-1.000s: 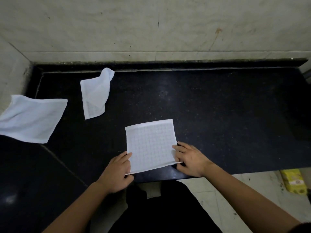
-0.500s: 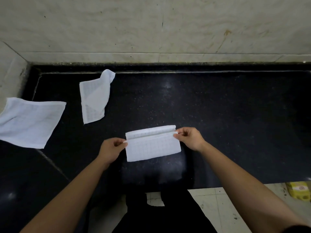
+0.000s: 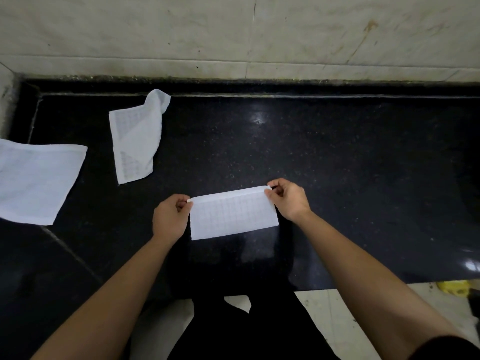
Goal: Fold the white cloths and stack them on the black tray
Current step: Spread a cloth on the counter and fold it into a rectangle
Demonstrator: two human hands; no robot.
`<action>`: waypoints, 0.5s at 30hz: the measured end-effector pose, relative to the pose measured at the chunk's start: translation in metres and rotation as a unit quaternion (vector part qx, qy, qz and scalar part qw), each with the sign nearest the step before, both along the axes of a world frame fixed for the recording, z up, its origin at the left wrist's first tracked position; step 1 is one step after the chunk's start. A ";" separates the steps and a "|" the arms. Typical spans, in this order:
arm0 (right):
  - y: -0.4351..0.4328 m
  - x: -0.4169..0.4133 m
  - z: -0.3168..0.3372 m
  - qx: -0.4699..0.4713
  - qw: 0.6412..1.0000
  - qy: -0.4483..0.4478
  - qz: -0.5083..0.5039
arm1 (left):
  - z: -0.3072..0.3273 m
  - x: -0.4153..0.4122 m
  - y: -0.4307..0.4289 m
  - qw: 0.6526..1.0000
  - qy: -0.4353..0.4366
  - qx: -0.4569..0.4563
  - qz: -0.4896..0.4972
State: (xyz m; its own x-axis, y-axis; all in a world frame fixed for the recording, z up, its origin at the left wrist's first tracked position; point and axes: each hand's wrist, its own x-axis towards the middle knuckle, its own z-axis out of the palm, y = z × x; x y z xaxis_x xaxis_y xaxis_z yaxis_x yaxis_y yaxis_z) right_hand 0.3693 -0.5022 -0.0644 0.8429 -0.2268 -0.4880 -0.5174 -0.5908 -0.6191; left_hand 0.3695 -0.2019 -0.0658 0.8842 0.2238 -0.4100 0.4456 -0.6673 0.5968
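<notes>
My left hand (image 3: 168,215) pinches the far left corner of the folded cloth (image 3: 233,215), and my right hand (image 3: 288,200) pinches its far right corner. The cloth lies doubled over on the black worktop (image 3: 337,165) between them. Farther off to the left lies a rumpled cloth (image 3: 136,141), and a spread cloth (image 3: 36,183) lies flat at the left edge. Beyond stands the pale wall (image 3: 233,35).

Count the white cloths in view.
3. The folded cloth is pinched by the left hand and right hand, centre; a rumpled cloth lies back left; a flat cloth lies far left, partly out of frame.
</notes>
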 end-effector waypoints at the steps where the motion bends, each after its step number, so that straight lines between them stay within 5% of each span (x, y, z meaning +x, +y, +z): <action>1: 0.000 -0.001 0.000 0.000 1.000 -0.001 -0.001 | 0.000 -0.001 0.000 1.000 0.000 0.006 -0.005; 5: 0.002 -0.007 0.004 -0.018 1.000 0.006 0.017 | -0.003 -0.006 0.001 0.999 -0.019 0.015 -0.042; 7: 0.006 -0.013 0.006 -0.129 0.986 -0.056 0.088 | -0.003 -0.012 0.001 0.989 -0.080 0.077 -0.103; 10: 0.025 -0.026 0.008 -0.253 0.925 -0.186 0.212 | -0.005 -0.025 -0.003 0.935 -0.192 0.177 -0.239; 15: 0.070 -0.035 -0.015 -0.259 0.879 -0.147 0.372 | -0.020 -0.035 -0.013 0.871 -0.151 0.233 -0.406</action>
State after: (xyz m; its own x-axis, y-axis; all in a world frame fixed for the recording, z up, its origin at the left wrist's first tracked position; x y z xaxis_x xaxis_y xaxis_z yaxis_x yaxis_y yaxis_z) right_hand 0.3347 -0.4320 -0.0791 0.9243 0.3137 -0.2172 0.2695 -0.9397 -0.2104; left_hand 0.3345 -0.2148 -0.0858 0.8805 -0.4452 -0.1629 -0.4157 -0.8903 0.1861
